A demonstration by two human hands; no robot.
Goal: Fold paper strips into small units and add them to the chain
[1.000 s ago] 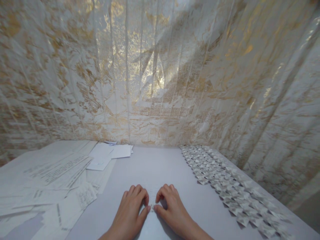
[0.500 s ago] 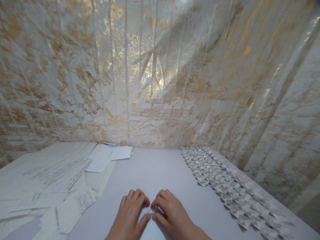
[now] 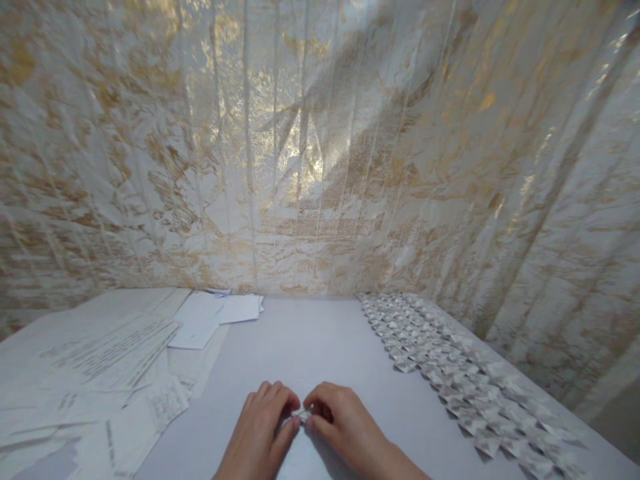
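Between my fingertips, low in the middle of the view, is a small folded piece of paper (image 3: 301, 415), whitish and partly hidden. My left hand (image 3: 265, 423) pinches it from the left with thumb and forefinger. From the right, my right hand (image 3: 345, 420) holds it the same way, its fingers curled in. Both hands are close together just over the pale table (image 3: 300, 347). How the paper is folded under the fingers is too small to make out.
Printed paper sheets and strips (image 3: 110, 360) spread across the left side. Blank white slips (image 3: 200, 320) lie at the back left. Rows of small folded paper pieces (image 3: 450, 373) run along the right edge. A gold-patterned curtain (image 3: 300, 167) hangs behind the table.
The gap between my fingertips has narrowed, and the paper between them looks smaller and more folded. My right fingers have curled in more. The view has shifted slightly.
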